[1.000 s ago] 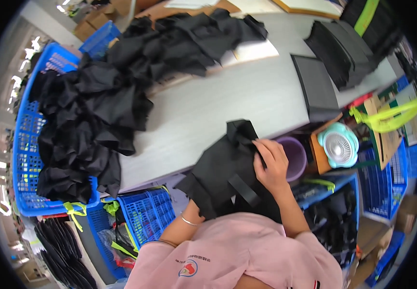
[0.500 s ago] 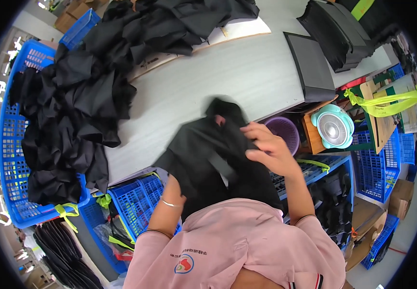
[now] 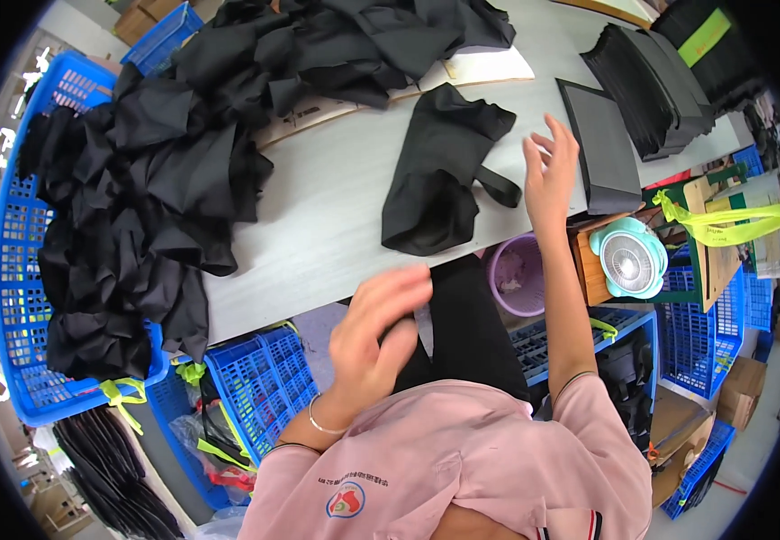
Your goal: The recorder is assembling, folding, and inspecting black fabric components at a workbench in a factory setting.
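A black fabric piece (image 3: 435, 171) with a short strap lies crumpled on the grey tabletop in front of me. My right hand (image 3: 552, 171) is raised just right of it, fingers stretched and apart, with nothing in them. Near the table's front edge, above my lap, my left hand (image 3: 374, 328) is slightly blurred, its fingers extended and thumb apart; it holds nothing. Neither hand touches the fabric piece. A large heap of similar black fabric (image 3: 156, 180) spreads over the left and far side of the table.
Black fabric overhangs a blue basket (image 3: 21, 270) on the left. Flat black panels (image 3: 601, 148) and a stack of black pieces (image 3: 646, 90) lie at the right. Beside the front edge are a purple bin (image 3: 516, 288) and a turquoise fan (image 3: 630, 258). Blue crates (image 3: 264, 382) stand below.
The black fabric piece has gone from my hands above my lap onto the table. My right hand has moved forward and right; my left hand has come out from under the fabric.
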